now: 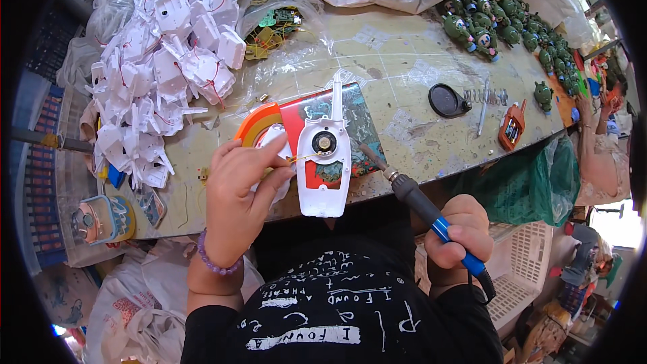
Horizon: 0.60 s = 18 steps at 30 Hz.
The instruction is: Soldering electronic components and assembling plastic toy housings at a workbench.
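A white walkie-talkie-shaped plastic shell [325, 202] with an antenna lies on a red and dark board [364, 118]. A round black speaker [324, 142] sits in its upper part. Thin yellow wire [304, 158] runs from the speaker to my left hand [239, 182], whose thumb and forefinger are pinched on it. Under those fingers another white plastic piece [278, 140] is partly hidden, beside a roll of orange tape [259, 120]. My right hand [461, 232] grips a soldering iron [421, 202] by its blue and black handle. The iron's tip points toward the shell, a little apart from it.
White shells with red wires [162, 74] are heaped at left, near bagged circuit boards [269, 30]. Green figures [485, 20] crowd the far right. A black round holder [446, 100] with a spring [490, 97] and an orange device [512, 126] lie at right. Another person's arm [590, 121] shows there.
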Motion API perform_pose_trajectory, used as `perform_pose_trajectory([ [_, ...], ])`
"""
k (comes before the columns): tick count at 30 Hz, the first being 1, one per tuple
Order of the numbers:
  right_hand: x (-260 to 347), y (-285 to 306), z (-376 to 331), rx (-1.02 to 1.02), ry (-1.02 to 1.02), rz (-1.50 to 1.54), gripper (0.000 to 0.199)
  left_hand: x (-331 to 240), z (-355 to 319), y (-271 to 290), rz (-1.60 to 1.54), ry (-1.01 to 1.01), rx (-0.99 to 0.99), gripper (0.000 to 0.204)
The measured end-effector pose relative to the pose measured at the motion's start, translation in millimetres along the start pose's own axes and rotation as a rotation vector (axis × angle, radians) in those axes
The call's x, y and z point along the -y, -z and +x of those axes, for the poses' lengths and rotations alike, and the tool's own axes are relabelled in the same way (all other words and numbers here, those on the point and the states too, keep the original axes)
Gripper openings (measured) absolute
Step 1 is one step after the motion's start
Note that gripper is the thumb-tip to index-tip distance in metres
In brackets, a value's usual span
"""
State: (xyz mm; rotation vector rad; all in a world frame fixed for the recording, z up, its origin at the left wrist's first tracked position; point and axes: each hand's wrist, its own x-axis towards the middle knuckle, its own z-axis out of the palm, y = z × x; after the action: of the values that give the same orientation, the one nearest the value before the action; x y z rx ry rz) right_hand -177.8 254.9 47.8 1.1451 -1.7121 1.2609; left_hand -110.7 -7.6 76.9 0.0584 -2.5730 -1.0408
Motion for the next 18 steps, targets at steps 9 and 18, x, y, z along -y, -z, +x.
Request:
perform_pose_trajectory([
  [9,-1,6,-2,0.055,0.047,0.144,0.024,3,9,-7,0.094,-0.163,-0.022,0.013],
  [18,6,2,2,0.136,0.066,0.191,0.028,2,24,-24,0.193,-0.316,0.025,0.011],
])
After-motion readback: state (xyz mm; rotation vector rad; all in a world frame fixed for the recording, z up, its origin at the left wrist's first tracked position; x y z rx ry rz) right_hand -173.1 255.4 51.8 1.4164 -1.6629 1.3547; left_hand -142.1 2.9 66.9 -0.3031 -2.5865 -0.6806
